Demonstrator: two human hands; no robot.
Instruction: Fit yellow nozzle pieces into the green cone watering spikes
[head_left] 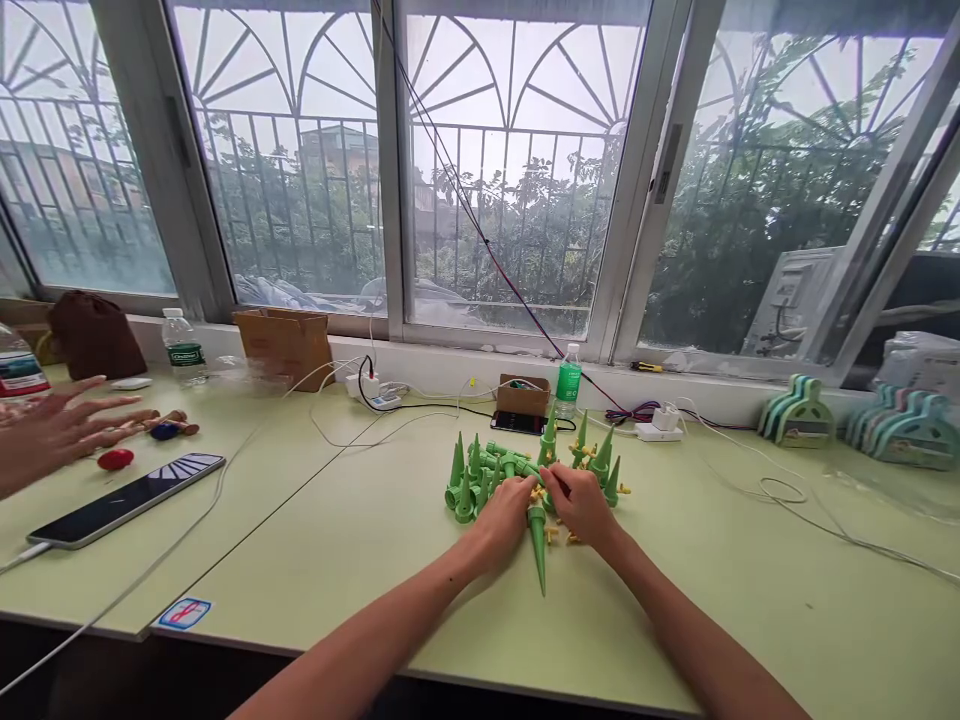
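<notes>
Nearest: two bare forearms (375,620), reaching in over the front edge of the pale green table (315,570).
Left side: co-worker's hand (52,435), fingers spread, above a charging phone (127,500); red ball (115,459) just beside that phone.
Under window: brown carton (283,345), green-labelled water bottle (569,383), small open box (523,397), white cables (390,440).
Right side: power strip (660,432); stacked child-size hangers (796,415).
In the way: upright green plant-watering spikes (463,495), crowded close beyond and beside both hands; yellow fittings (574,538) scattered among them.
Lone green spike (537,560): between the hands, tip toward camera, collar at the fingertips.
Left hand (504,520): fingers curled, close to that collar; cannot tell what it pinches.
Right hand (581,503): curled, fingertips near the left's; grip hidden.
</notes>
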